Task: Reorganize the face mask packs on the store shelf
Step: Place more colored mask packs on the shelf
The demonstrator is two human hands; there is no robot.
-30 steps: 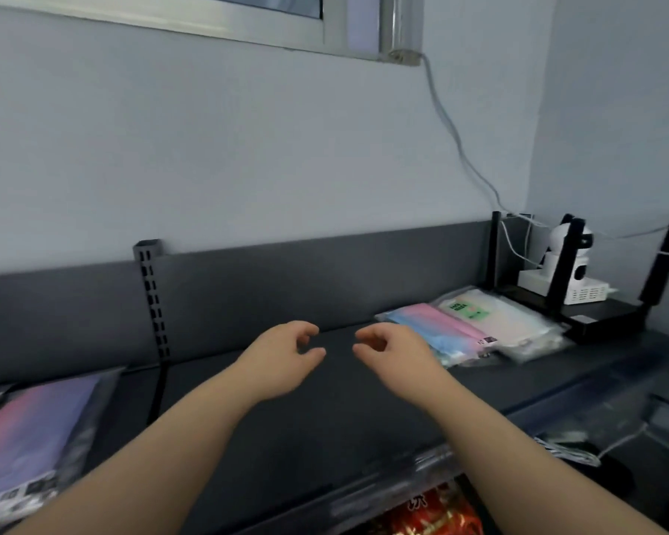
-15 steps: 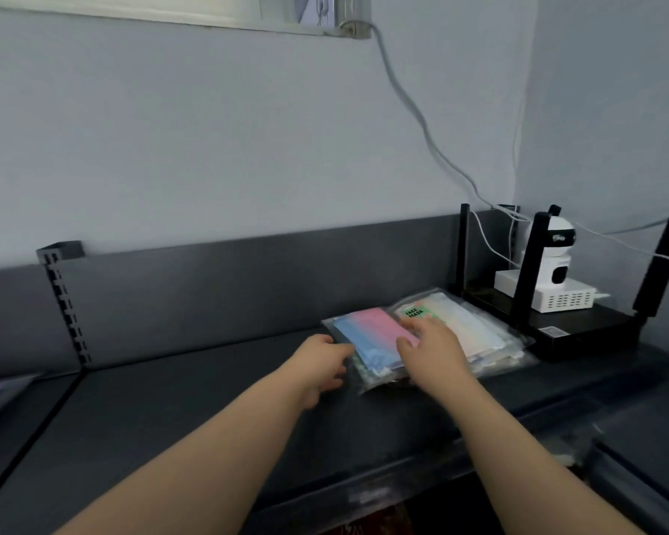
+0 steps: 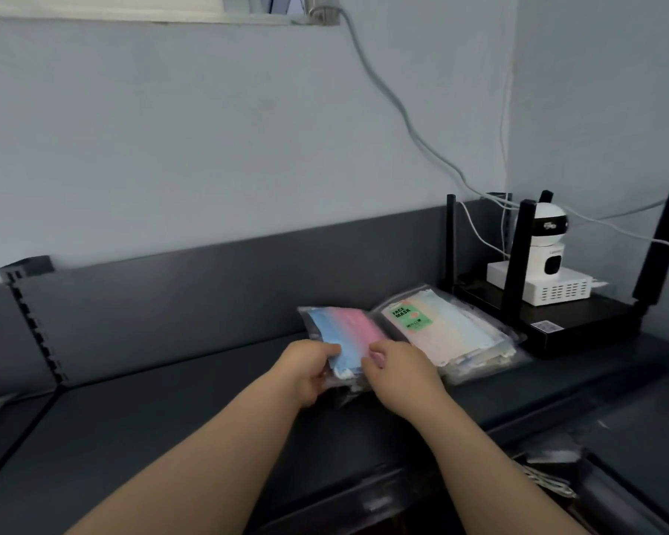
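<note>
Two clear plastic face mask packs lie side by side on the dark shelf (image 3: 170, 418). The left pack (image 3: 344, 330) shows blue and pink masks. The right pack (image 3: 452, 334) has a green "FACE MASK" label and pale masks. My left hand (image 3: 306, 370) grips the near left edge of the blue and pink pack, thumb on top. My right hand (image 3: 398, 370) pinches the same pack's near edge just to the right. Both hands cover the pack's front end.
A black router (image 3: 580, 322) with upright antennas stands at the shelf's right end, close behind the packs. A white camera (image 3: 549, 245) sits on a white box on it. Cables (image 3: 402, 121) run up the wall. A slotted shelf upright (image 3: 31, 314) stands at the left.
The view swung right and closer to the packs. Both hands went from hovering empty over the shelf to the blue and pink pack and now hold its near edge.
</note>
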